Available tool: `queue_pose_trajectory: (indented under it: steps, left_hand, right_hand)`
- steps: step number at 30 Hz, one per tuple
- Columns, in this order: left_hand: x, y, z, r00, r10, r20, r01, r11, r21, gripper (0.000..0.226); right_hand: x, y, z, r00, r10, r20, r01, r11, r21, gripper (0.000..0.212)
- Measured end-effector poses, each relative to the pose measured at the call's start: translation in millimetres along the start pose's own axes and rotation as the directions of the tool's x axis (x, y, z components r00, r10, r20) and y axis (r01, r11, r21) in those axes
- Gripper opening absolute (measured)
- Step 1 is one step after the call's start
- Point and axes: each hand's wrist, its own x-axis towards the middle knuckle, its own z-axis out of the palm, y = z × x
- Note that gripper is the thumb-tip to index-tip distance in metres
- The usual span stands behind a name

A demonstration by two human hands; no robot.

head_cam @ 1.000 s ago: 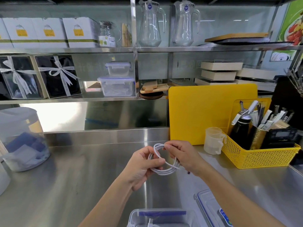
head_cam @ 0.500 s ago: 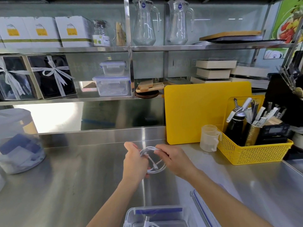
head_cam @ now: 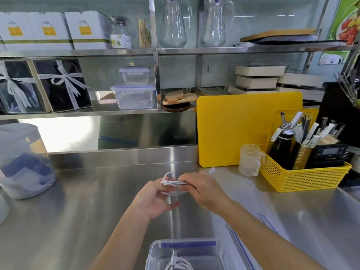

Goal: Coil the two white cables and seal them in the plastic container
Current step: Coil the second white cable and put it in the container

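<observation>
- Hands meet above the steel surface [head_cam: 81,211], both on one white cable [head_cam: 173,183] squeezed into a flat bundle.
- Left hand [head_cam: 153,199] palm partly up, fingers curled under the bundle; its thumb area grips the left end, where a small loop sticks up.
- Right hand [head_cam: 202,190] pinches the bundle from the right, fingers closed over the strands; how many turns the coil has is hard to tell, blurred.
- Small white tip [head_cam: 212,169] pokes out past the right hand's knuckles, probably the cable's end plug; too blurred to be sure.
- Both forearms run in from the bottom edge, cut off by the frame.
- Plastic container [head_cam: 155,250] open, on the surface just below the hands, lower part cut off by the frame; blue clip along its far rim.
- Second white cable [head_cam: 179,265] lies inside the container, only partly in view.
- Lid [head_cam: 236,238] with blue trim lies right of the container, mostly hidden under the right forearm.
- Right, further back: yellow basket [head_cam: 303,178] of tools, clear measuring cup [head_cam: 249,160] touching its left side, yellow cutting board [head_cam: 233,129] upright behind.
- Left edge: large clear lidded jar [head_cam: 21,162], contents blurred.
- Shelf [head_cam: 116,112] at the back with clear boxes and ribboned black boxes.
</observation>
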Motion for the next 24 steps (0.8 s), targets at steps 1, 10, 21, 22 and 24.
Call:
queue_pose_trajectory:
  steps: [1, 10, 21, 22, 24]
  left_hand:
    - [-3, 1, -4, 0.997, 0.001, 0.072, 0.002, 0.999, -0.05, 0.042]
    - [1, 0, 8, 0.998, 0.039, -0.052, -0.046, 0.99, -0.133, 0.023]
    - [1, -24, 24, 0.94, 0.271, -0.208, -0.232, 0.954, 0.191, 0.025]
    - [1, -26, 27, 0.934, 0.305, -0.187, -0.26, 0.937, 0.232, 0.024]
    - [1, -31, 28, 0.92, 0.372, -0.124, -0.306, 0.878, 0.368, 0.026]
  right_hand:
    - [0, 4, 0, 0.999, -0.046, -0.011, 0.045, 0.997, -0.069, 0.021]
    - [-6, 27, 7, 0.96, -0.236, -0.153, 0.186, 0.94, -0.285, 0.019]
    - [-15, 4, 23, 0.908, 0.402, -0.12, -0.412, 0.907, -0.082, 0.054]
    - [-13, 4, 25, 0.891, 0.442, -0.103, -0.45, 0.889, -0.083, 0.057]
    - [-7, 8, 28, 0.837, 0.541, -0.08, -0.544, 0.839, -0.018, 0.048]
